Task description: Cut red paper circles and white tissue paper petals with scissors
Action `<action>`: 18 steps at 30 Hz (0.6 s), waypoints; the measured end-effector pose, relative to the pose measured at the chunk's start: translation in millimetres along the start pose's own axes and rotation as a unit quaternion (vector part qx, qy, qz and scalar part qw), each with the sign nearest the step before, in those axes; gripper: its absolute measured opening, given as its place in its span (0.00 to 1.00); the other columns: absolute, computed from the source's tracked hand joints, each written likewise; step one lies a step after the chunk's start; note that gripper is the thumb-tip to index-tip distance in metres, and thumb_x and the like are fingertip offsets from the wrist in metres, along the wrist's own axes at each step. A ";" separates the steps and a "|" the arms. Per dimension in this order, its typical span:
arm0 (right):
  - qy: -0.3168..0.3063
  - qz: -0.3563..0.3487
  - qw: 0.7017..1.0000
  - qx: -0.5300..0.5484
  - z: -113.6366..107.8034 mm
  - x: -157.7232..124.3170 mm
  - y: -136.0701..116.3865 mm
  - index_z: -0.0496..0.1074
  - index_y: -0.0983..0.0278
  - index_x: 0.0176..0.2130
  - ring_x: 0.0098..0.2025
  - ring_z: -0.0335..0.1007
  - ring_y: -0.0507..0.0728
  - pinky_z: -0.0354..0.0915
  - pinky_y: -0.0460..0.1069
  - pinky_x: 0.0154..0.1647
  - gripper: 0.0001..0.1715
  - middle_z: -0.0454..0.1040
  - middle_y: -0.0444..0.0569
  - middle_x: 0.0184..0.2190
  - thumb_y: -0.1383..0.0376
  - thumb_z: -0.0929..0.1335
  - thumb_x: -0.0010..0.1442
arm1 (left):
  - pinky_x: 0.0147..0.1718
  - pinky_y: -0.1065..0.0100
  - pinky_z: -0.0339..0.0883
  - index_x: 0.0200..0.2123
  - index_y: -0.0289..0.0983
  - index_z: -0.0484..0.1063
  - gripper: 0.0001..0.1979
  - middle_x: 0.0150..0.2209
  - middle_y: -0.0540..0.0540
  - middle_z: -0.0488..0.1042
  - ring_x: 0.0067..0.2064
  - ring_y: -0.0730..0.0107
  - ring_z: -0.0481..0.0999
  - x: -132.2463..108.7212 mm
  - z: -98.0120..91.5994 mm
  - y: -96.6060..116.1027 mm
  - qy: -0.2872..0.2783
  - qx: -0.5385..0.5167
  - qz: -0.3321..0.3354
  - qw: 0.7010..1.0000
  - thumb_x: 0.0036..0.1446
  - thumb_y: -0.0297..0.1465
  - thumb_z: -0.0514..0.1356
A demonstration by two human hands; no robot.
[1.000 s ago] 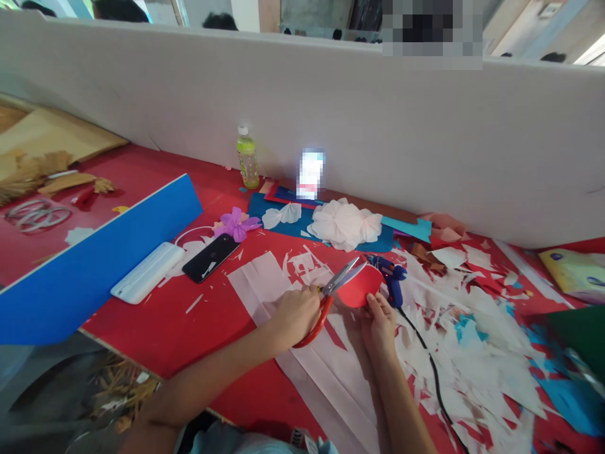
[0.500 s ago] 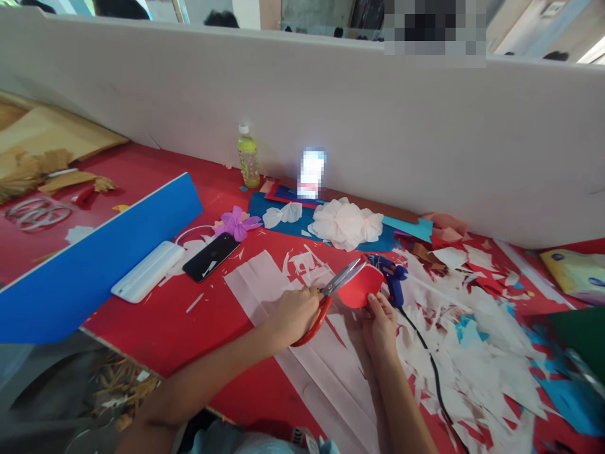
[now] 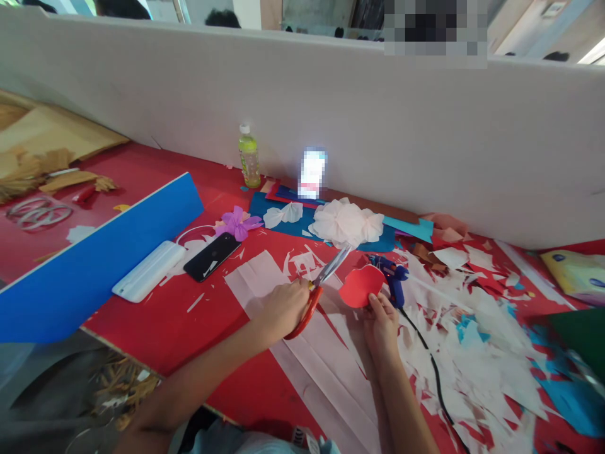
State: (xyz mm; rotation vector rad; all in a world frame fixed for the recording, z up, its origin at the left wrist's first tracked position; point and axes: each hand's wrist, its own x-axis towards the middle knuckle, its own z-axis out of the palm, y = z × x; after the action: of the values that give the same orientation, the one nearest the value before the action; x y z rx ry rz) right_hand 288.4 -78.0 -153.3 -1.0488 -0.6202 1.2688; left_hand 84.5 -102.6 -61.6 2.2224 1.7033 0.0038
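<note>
My left hand (image 3: 283, 309) is closed round the red handles of a pair of scissors (image 3: 316, 285), whose silver blades point up and to the right, just left of the paper. My right hand (image 3: 382, 321) pinches the lower edge of a rounded red paper cut-out (image 3: 360, 285) and holds it up above the table. Blades and red paper are slightly apart. Both hands hover over a white paper sheet (image 3: 265, 277) spread on the red table (image 3: 155, 321).
A blue glue gun (image 3: 394, 280) with a black cord lies right of the red paper. White paper flowers (image 3: 345, 224), a purple flower (image 3: 235, 223), a black phone (image 3: 211, 256), a white case (image 3: 148, 271), a blue board (image 3: 94, 258), a green bottle (image 3: 248, 157) and several scraps surround me.
My left hand has drawn the scissors left, off the red paper; the blades that were across it now point up beside it. My right hand has barely moved.
</note>
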 end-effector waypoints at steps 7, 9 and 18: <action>-0.004 -0.012 1.000 -0.005 -0.5 1.0 1.7 0.68 0.63 0.25 0.20 0.58 0.46 0.57 0.42 0.20 0.12 0.66 0.37 0.20 0.60 0.73 0.45 | 0.33 0.63 0.68 0.44 0.33 0.63 0.13 0.39 0.39 0.70 0.38 0.59 0.75 -1.6 -7.4 0.1 -0.022 0.056 0.008 0.998 0.61 0.26 0.43; -0.001 -0.016 1.000 -0.002 0.3 0.7 0.7 0.68 0.63 0.25 0.19 0.57 0.45 0.56 0.42 0.19 0.12 0.65 0.37 0.19 0.60 0.73 0.45 | 0.32 0.62 0.68 0.43 0.32 0.64 0.13 0.38 0.38 0.70 0.38 0.58 0.75 -2.6 -5.1 4.4 -0.030 0.069 0.016 0.997 0.60 0.25 0.44; 0.010 -0.016 1.000 0.010 1.9 -0.2 -3.0 0.68 0.63 0.24 0.18 0.52 0.44 0.50 0.41 0.17 0.12 0.63 0.36 0.18 0.62 0.73 0.43 | 0.33 0.64 0.69 0.41 0.32 0.67 0.12 0.36 0.37 0.70 0.39 0.59 0.74 -2.0 9.2 21.4 -0.037 0.084 0.029 0.995 0.60 0.25 0.46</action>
State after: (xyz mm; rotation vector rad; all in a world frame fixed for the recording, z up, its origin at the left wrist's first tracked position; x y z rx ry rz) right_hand 288.1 -77.5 -149.8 -1.0303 -0.6062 1.2327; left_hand 105.9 -111.7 -64.1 2.3601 1.6538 -0.2129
